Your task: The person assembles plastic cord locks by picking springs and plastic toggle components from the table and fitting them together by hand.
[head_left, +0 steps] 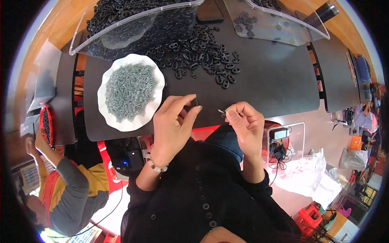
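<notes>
Two small parts at the fingertips

The person's left hand (173, 117) curls over the table (267, 83) near the middle of its near edge, thumb and index finger pinching a dark piece (195, 103), mostly hidden by the fingers. The right hand (246, 126), by the same edge, presses thumb against forefinger on a slim metallic piece (220, 111), whose tip sticks out toward the left hand. The two pieces stand apart.

A white scalloped dish (103, 106) near the table's near left corner holds a heap of similar-looking slim pieces (130, 91). Toward the far edge, loose black ovals (198, 56), many with two holes, spread in front of a clear bin (117, 42).

Both held parts look light and stiff, and unlikely to break in the fingers. The slim one, smooth and narrow, could slip or roll; a pinch around one end keeps its other tip free. The dark one probably sits best gripped by its outer sides, its faces left uncovered.
</notes>
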Demonstrator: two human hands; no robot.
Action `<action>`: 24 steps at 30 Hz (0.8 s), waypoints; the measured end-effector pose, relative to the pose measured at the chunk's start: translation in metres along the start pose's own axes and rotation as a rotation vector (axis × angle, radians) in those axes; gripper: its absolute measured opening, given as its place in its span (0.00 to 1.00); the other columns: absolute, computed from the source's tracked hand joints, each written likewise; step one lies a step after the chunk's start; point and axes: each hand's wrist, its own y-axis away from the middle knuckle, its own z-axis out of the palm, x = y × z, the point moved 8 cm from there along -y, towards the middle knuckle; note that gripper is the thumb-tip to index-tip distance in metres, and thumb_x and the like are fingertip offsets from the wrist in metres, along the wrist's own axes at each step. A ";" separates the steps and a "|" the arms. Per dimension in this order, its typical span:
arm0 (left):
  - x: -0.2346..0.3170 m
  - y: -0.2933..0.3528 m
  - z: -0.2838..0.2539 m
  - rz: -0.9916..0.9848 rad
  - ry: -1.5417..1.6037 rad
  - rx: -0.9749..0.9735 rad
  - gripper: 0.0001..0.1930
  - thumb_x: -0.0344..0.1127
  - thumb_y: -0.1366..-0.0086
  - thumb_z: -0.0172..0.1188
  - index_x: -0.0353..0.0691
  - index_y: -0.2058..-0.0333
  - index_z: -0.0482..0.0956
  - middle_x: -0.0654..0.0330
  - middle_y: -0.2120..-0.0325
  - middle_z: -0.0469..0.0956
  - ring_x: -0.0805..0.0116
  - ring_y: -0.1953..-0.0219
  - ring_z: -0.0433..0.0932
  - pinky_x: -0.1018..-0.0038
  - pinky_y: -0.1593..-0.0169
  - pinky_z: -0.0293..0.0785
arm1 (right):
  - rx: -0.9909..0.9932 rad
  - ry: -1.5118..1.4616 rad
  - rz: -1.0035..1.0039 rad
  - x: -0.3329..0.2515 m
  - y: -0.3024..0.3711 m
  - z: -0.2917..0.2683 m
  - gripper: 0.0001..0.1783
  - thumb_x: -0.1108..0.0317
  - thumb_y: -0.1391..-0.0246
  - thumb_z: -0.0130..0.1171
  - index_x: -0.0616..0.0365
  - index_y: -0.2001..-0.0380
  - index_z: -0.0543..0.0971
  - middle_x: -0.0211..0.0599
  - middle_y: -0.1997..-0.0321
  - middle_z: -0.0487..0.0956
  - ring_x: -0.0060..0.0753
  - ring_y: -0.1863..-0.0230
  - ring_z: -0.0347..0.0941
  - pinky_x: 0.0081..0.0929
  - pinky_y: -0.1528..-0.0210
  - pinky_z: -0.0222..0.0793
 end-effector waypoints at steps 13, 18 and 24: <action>-0.019 0.018 0.026 -0.352 0.974 -0.192 0.18 0.41 0.30 0.47 0.31 0.56 0.76 0.56 0.69 0.79 0.79 0.75 0.75 0.85 0.73 0.72 | -0.121 -0.216 0.108 0.002 -0.007 0.033 0.08 0.67 0.42 0.54 0.62 0.69 0.74 0.27 0.73 0.74 0.15 0.72 0.67 0.15 0.67 0.63; -0.010 0.016 0.026 -0.250 0.893 -0.158 0.15 0.38 0.31 0.49 0.31 0.58 0.77 0.61 0.72 0.76 0.79 0.75 0.75 0.85 0.73 0.71 | -0.172 -0.302 0.198 0.008 -0.009 0.043 0.10 0.65 0.41 0.52 0.62 0.69 0.73 0.31 0.73 0.74 0.21 0.72 0.70 0.20 0.67 0.68; -0.010 0.017 0.025 -0.305 0.861 -0.131 0.12 0.34 0.33 0.52 0.30 0.58 0.78 0.61 0.71 0.77 0.79 0.74 0.76 0.84 0.71 0.73 | -0.137 -0.363 0.219 0.013 -0.012 0.038 0.12 0.63 0.41 0.51 0.62 0.70 0.72 0.33 0.72 0.73 0.23 0.72 0.70 0.20 0.66 0.69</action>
